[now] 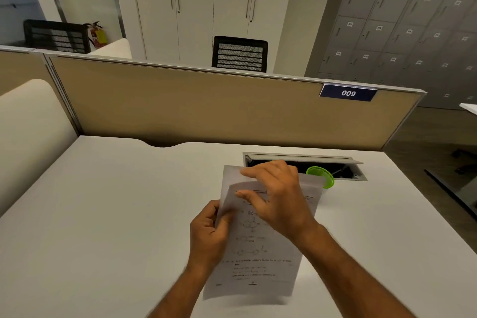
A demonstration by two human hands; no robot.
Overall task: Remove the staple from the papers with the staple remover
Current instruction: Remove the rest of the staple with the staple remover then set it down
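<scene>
Your left hand (207, 232) pinched the left edge of the papers (260, 248), raised above the middle of the counter (103, 214). Thin and limp, they would likely sag and crease, so grip close to the stapled corner. Your right hand (278, 199) lay across the upper sheet, fingers loosely spread, holding no tool. Behind the papers, a green object (326, 175) was half hidden. I could make out neither staple nor remover.
</scene>
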